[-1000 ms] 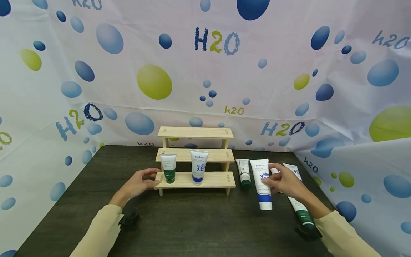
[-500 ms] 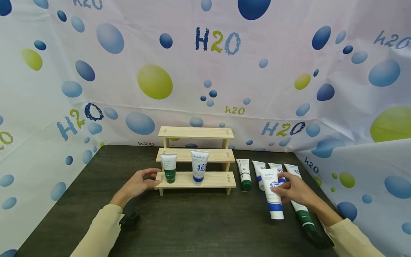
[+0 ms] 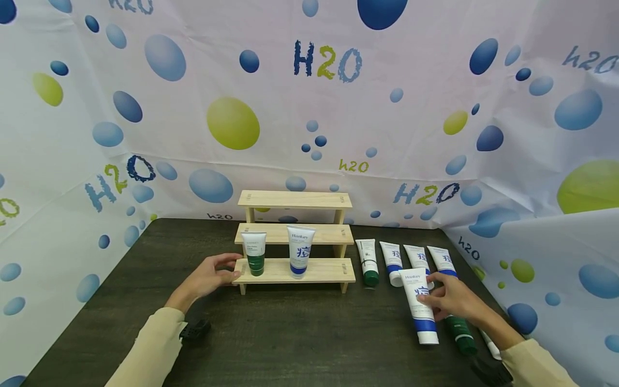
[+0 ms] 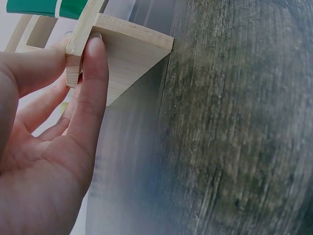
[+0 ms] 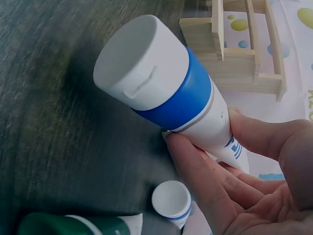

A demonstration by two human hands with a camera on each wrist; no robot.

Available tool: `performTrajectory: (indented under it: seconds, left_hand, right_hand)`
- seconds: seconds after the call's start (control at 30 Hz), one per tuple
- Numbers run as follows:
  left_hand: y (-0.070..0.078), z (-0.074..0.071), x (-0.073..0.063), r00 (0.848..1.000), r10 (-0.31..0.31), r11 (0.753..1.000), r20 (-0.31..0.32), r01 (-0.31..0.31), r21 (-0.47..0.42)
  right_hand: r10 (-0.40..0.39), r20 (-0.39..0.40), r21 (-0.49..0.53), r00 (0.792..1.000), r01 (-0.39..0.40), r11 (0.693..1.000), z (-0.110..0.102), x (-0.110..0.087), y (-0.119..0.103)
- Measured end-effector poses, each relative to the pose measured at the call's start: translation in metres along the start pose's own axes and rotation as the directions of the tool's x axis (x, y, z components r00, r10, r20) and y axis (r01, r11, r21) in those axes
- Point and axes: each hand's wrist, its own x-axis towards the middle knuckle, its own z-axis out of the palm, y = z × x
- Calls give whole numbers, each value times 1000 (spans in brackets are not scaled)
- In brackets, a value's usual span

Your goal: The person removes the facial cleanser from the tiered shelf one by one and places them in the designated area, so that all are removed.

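Note:
My left hand [image 3: 207, 277] pinches the left end of the bottom board of a three-step wooden shelf [image 3: 314, 274]; in the left wrist view thumb and fingers lie on either side of the board's end [image 4: 74, 61]. Upright on that bottom step stand a small white-and-green tube [image 3: 254, 252] and a white tube with a blue band [image 3: 300, 250]. At the right, my right hand [image 3: 456, 298] grips a larger white cosmetic tube [image 3: 419, 306], its blue band and white cap [image 5: 137, 63] pointing down toward me. Fingers and thumb hold it around the middle.
Right of the shelf, a white-and-green tube [image 3: 368, 260] and several blue-banded tubes [image 3: 390, 260] lie in a row on the dark table [image 3: 290, 338]. Another green-ended tube [image 3: 460, 333] lies nearer, partly behind my right hand. A bubble-printed cloth [image 3: 309, 107] hangs behind.
My right hand has moved to the right and nearer to me with the white tube, uncovering tubes in the row behind. My left hand stays on the shelf.

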Motion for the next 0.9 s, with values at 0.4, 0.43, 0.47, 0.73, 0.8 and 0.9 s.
performTrajectory:
  seconds: [0.4,0.43,0.47,0.73,0.8,0.9]
  left_hand:
    - [1,1,-1,1000,-6,1000,-7,7,12]
    - [1,1,-1,1000,-6,1000,-7,6,15]
    - [1,1,-1,1000,-4,1000,-8,4,18]
    - [2,0,-2,1000,-1,1000,-6,1,17]
    - [2,1,-2,1000,-3,1000,-9,3,25]
    - [2,1,-1,1000,-5,1000,-12,5,31]
  right_hand:
    - [51,1,-27,999,-51,998,6,4,18]
    - [59,-1,-27,998,-59,998,7,4,19]
    - [60,2,-33,998,-60,998,7,5,20]
    - [109,21,-30,994,-108,994,8,7,26]
    - [127,20,-28,992,-127,992,9,7,27]
    - [148,14,-28,989,-148,989,9,8,28]
